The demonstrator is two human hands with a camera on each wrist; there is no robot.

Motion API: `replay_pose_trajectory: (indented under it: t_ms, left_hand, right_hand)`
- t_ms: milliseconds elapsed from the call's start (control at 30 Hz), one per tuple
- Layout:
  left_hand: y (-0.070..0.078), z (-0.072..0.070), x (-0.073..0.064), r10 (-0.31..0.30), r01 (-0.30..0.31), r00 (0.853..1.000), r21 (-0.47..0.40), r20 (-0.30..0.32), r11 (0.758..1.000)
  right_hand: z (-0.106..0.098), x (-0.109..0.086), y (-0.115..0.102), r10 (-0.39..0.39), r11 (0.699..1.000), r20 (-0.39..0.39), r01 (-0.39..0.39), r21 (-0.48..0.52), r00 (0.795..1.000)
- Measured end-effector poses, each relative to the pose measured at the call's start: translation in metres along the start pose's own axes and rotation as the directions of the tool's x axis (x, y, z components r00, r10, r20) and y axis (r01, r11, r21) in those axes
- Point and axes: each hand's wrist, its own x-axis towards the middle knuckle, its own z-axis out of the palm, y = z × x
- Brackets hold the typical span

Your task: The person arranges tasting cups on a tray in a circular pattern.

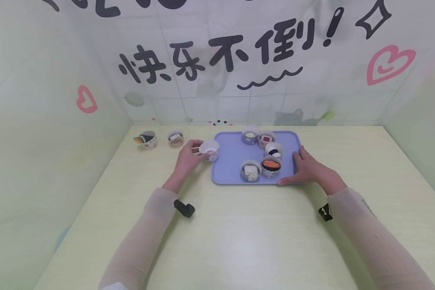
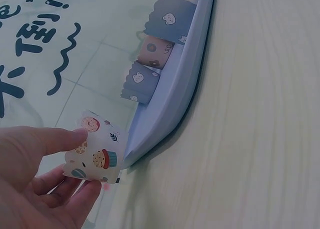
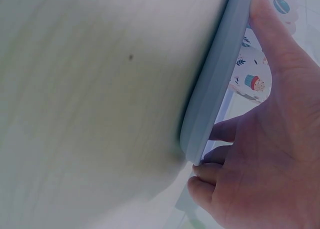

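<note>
A white paper baking cup point(image 2: 102, 154) printed with cupcakes and doughnuts is pinched between the thumb and fingers of my left hand point(image 1: 191, 156). It is held at the left edge of the blue tray point(image 1: 232, 155), and its contents are unclear. My right hand point(image 1: 309, 167) grips the tray's right end, the thumb on the near rim and the fingers curled over the right rim. On the tray stand several paper cups holding sushi-like pieces: an orange-topped one point(image 1: 271, 165), a white one point(image 1: 251, 172), a black-banded one point(image 1: 274, 152), a red-centred one point(image 1: 266, 139) and a yellow-and-white one point(image 1: 250, 135).
Left of the tray, a paper cup with a white-topped piece point(image 1: 175, 137) stands upright near the back edge. Farther left, another cup point(image 1: 150, 141) lies tilted with a dark roll in it. A printed white curtain point(image 1: 217, 80) hangs behind the pale wooden table point(image 1: 232, 233).
</note>
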Motion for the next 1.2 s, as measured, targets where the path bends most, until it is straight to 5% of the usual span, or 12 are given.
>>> replay_pose_trajectory:
  t_ms: [933, 1200]
  left_hand:
    - [0.006, 0.031, -0.004, 0.052, -0.051, 0.990, -0.011, 0.133, 0.999]
    - [0.009, 0.038, -0.006, 0.102, -0.106, 0.982, 0.018, 0.160, 0.994]
  right_hand:
    - [0.001, 0.000, 0.000, 0.001, 1.000, 0.001, -0.001, -0.008, 1.000]
    - [0.000, 0.000, -0.001, 0.002, 1.000, 0.003, -0.002, -0.008, 1.000]
